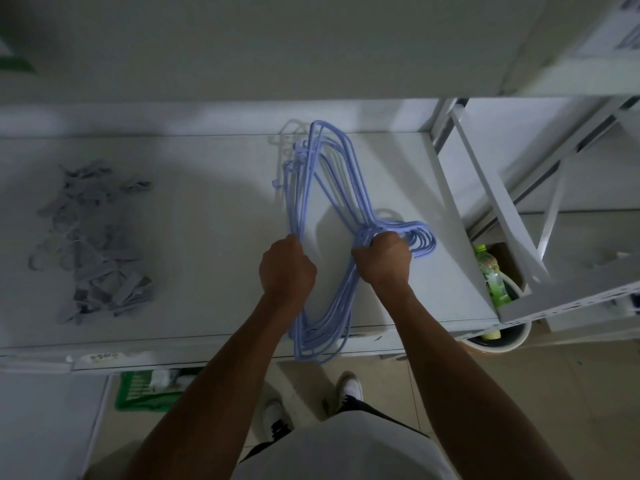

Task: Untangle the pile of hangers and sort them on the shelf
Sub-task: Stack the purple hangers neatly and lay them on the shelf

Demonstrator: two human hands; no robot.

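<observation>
Clips (pixel 93 244), grey, sit heaped on the left of the white shelf (pixel 207 220), well apart from the hands. I see the left hand (pixel 287 268) fisted round the bars of the blue hangers (pixel 322 202), which are bunched on the shelf's right half with near ends poking over the front edge. The right hand (pixel 382 259) grips the same bunch at the necks, hooks sticking out rightward, and a green bottle (pixel 491 275) shows past the shelf's right end.

Head view looks steeply down (close) onto the shelf (pixel 214 237).
</observation>
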